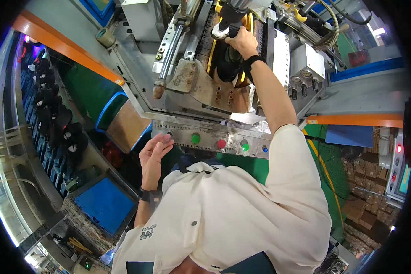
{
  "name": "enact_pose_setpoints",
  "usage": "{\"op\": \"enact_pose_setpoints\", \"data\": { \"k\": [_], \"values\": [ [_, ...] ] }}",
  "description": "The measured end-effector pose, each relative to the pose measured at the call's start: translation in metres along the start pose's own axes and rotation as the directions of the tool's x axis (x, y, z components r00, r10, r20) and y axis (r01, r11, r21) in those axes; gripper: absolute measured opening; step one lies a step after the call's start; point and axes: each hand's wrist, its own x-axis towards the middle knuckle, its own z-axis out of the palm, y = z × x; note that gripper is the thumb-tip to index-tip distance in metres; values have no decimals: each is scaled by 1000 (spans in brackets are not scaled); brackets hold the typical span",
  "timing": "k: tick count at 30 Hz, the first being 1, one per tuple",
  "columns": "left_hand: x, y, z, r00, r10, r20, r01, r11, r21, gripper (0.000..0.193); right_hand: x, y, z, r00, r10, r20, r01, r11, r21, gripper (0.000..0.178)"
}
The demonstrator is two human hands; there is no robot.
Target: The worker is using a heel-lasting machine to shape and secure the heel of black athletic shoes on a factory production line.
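The person's right hand (243,44) is resting with bent fingers at the far end of a dark shoe-like thing (227,68), but nobody can tell if it is gripping it. That thing is sitting in the middle of a big metal machine (192,81), between yellow strips (211,57). The left hand (153,160) is hanging loosely open near the left end of a gray panel (208,141) with green and red buttons (221,144).
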Motion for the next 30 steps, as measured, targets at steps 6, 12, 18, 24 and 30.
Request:
{"op": "enact_pose_setpoints", "data": {
  "k": [6, 12, 18, 24, 30],
  "values": [
    [-2, -5, 0, 1000, 29, 11, -29, 998, 59, 38, -14, 42, -14, 999, -45, 11, 42, 987, 157, 86],
    [-3, -33, -1, 997, -58, 44, 48, 978, 205, 36, -202, 24, -32, 776, -569, -271, 630, 711, 311, 17],
    [-6, -39, 16, 987, -150, 61, 132, 964, 232, 40, -372, 18, 123, 547, -837, -15, 795, 513, 324, 25],
    [-18, -40, -1, 985, -168, 44, 147, 944, 297, 39, -358, 5, 94, 689, -720, 83, 681, 682, 268, 40],
    [0, -45, 16, 950, -232, 207, 136, 908, 396, 40, -390, 56, 32, 759, -493, 425, 181, 787, 589, 37]
  ]
}}
